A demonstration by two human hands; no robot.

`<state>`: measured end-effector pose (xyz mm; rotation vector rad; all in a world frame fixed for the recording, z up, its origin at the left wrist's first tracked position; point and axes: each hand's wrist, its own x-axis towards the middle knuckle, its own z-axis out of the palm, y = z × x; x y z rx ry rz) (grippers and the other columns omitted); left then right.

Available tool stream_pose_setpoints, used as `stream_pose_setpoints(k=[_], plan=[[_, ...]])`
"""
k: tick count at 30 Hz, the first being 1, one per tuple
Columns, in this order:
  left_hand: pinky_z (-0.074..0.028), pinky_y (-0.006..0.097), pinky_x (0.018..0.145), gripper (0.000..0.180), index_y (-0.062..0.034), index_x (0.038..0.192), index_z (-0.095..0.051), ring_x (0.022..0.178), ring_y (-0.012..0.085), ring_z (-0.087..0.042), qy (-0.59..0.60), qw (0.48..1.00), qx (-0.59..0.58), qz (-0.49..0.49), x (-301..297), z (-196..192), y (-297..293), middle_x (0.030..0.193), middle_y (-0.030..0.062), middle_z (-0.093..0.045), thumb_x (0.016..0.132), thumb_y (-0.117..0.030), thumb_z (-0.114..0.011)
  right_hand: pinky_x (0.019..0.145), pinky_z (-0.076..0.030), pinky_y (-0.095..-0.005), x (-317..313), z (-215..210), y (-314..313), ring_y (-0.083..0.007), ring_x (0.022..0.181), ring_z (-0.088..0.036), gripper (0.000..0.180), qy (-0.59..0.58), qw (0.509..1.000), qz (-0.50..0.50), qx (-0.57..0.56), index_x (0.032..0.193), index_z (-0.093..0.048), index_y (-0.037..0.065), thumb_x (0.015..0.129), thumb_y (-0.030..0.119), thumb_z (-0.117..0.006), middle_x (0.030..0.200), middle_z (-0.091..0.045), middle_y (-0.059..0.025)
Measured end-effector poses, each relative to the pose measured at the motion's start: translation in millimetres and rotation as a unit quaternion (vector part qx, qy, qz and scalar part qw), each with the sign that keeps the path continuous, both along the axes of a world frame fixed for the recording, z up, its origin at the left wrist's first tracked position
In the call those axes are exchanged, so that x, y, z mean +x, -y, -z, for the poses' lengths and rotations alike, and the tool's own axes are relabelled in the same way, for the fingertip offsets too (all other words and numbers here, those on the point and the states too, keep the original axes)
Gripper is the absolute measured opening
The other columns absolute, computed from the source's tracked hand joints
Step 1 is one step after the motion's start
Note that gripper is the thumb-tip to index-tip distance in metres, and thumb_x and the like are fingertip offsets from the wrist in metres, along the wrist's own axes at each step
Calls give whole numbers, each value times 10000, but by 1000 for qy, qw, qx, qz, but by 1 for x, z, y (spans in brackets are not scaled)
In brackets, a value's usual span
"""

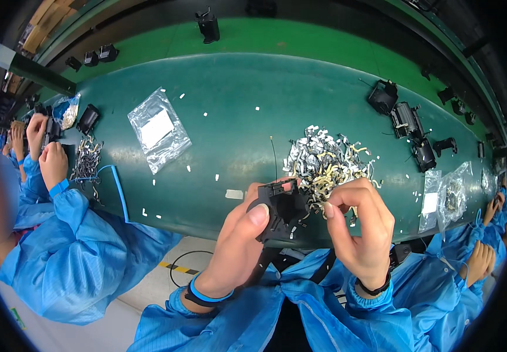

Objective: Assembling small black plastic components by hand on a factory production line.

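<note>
My left hand (238,237) grips a black plastic housing (281,210) just above the near edge of the green table (253,105), thumb pressed on its side. My right hand (362,226) is at the housing's right side, with thumb and forefinger pinched on a small metal clip (325,206) against it. Right behind the hands lies a heap of small silver and yellowish metal clips (327,158).
A clear plastic bag (158,129) lies left of centre. Several black housings (409,126) sit at the far right, more along the green belt (207,26) behind. A person in blue on my left handles parts (45,146); another person's hands (482,258) are on my right.
</note>
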<state>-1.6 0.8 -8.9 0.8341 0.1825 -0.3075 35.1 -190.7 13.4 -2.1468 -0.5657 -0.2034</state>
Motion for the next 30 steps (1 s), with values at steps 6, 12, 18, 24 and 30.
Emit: stream_pose_setpoints(k=[6,12,18,24,30], plan=[[-390,359,1129,587,64,1449,-446,1304,198,-532,12,1000,-10,-9,-1,1,2,1375,130,-554,1020,-332,-504,636,-522,-335,-8,4,-11,-242,740,-650,182,-20,998,54,34,935,-610,-24,812,-104,-717,867,-649,-122],[-370,365,1148,612,76,1457,-445,1319,210,-523,27,999,28,-1,-4,5,1,1392,135,-544,1011,-338,-518,669,-521,-375,-3,6,-12,-277,759,-647,180,-2,1000,14,25,919,-618,-25,802,-100,-732,868,-647,-128],[-371,461,1153,677,-7,1412,-555,1396,312,-487,-2,998,-63,23,-2,11,-4,1479,217,-531,1015,-550,-476,690,-499,-341,5,12,-1,-235,769,-623,145,-41,993,-84,69,969,-611,-16,873,-63,-709,895,-632,-107],[-429,440,1088,703,-38,1439,-542,1338,304,-537,29,977,-208,-23,-5,27,2,1478,228,-529,1028,-598,-431,772,-445,-259,-10,19,-15,-117,884,-537,76,-280,901,-27,329,1063,-588,-13,996,11,-615,995,-565,-56],[-444,448,1084,738,-42,1459,-521,1330,300,-538,53,987,-146,-30,-5,28,6,1486,246,-511,1019,-627,-421,741,-425,-250,-14,26,-14,-112,850,-508,31,-257,917,-69,296,1036,-567,-5,1006,4,-564,979,-523,-53]])
